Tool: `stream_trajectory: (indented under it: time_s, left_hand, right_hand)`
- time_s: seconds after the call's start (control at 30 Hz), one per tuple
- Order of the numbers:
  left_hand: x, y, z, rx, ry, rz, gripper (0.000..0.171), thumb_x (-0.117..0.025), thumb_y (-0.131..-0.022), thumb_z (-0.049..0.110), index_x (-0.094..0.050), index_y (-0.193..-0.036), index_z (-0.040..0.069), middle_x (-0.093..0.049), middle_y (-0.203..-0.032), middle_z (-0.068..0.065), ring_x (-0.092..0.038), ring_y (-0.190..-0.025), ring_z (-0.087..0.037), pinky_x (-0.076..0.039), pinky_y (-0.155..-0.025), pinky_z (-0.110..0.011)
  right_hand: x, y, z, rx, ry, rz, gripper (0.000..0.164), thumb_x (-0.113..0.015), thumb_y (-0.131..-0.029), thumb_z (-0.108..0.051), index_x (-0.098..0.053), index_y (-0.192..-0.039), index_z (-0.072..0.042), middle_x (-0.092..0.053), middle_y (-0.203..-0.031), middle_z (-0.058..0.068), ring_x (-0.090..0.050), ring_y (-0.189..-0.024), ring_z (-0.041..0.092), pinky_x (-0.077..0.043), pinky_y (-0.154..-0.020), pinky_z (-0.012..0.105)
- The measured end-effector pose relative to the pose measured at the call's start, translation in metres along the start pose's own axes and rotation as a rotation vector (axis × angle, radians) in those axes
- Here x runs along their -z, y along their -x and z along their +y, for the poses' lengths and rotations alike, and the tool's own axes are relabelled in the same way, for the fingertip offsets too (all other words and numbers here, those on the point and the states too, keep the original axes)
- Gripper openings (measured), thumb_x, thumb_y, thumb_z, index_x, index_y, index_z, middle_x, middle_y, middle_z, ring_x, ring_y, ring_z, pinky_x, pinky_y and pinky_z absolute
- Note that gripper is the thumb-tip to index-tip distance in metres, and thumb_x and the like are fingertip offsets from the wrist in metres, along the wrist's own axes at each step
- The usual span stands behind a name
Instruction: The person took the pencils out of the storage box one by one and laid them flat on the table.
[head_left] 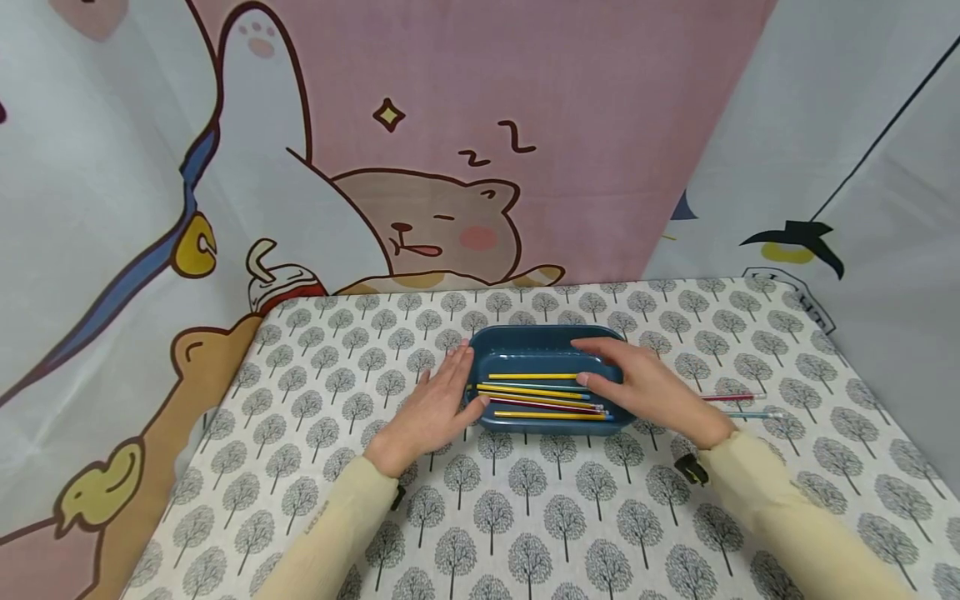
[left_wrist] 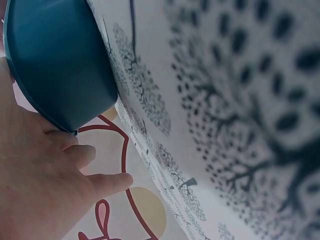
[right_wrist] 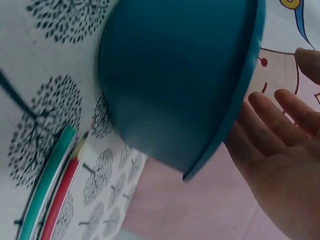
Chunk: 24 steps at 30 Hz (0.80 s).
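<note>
A dark blue oblong basin point(head_left: 517, 340) stands on the table, holding several pencils point(head_left: 534, 377), mostly yellow, with a dark red and a green one among them. My left hand point(head_left: 429, 414) rests at the basin's left end, fingers extended along the rim; its thumb reaches over the inside near the pencil ends. Over the right end is my right hand point(head_left: 651, 385), its fingers spread above the inside and nothing pinched between them. In the right wrist view, a red pencil point(right_wrist: 62, 192) and a teal pencil point(right_wrist: 42, 190) lie on the cloth beside the basin.
A white cloth point(head_left: 562, 517) printed with grey trees covers the table. Behind it hangs a pink curtain point(head_left: 600, 125) with cartoon animals, and pale fabric point(head_left: 885, 208) hangs at the right side.
</note>
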<state>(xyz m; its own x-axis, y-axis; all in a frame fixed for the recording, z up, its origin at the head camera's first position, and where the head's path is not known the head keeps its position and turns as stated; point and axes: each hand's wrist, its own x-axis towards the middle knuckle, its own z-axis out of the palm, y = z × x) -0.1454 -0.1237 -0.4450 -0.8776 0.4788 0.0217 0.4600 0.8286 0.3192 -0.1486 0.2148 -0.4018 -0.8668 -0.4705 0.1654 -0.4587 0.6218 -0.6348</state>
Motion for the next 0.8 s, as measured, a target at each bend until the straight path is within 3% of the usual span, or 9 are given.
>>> stream_trajectory:
  time_s: [0.17,0.67,0.8]
  left_hand:
    - [0.000,0.000,0.000,0.002,-0.004,-0.006,0.085,-0.033,-0.107,0.062,-0.013,-0.165,0.003,-0.008,-0.173,-0.013,-0.015,-0.158,-0.032,-0.025,-0.120,-0.064]
    - [0.001,0.000,0.001,0.016,0.024,-0.018,0.082,-0.041,-0.108,0.055,-0.010,-0.165,0.005,-0.002,-0.173,-0.008,-0.014,-0.159,-0.031,-0.023,-0.121,-0.064]
    - [0.001,0.000,0.001,0.012,0.025,-0.012,0.082,-0.041,-0.108,0.054,-0.012,-0.165,0.004,-0.006,-0.174,-0.011,-0.014,-0.158,-0.031,-0.023,-0.121,-0.064]
  right_hand:
    - [-0.007,-0.011,-0.007,0.017,0.004,-0.017,0.051,-0.068,-0.102,-0.033,-0.058,-0.146,-0.007,-0.060,-0.145,0.011,-0.062,-0.125,0.037,-0.052,-0.099,0.057]
    - [-0.025,-0.041,-0.013,0.004,0.035,-0.114,0.047,-0.071,-0.101,-0.028,-0.062,-0.143,-0.009,-0.064,-0.142,0.008,-0.058,-0.132,0.030,-0.049,-0.106,0.054]
    - [-0.030,-0.047,-0.013,-0.006,0.027,-0.139,0.046,-0.071,-0.100,-0.023,-0.062,-0.142,-0.008,-0.063,-0.142,0.009,-0.059,-0.132,0.030,-0.049,-0.107,0.053]
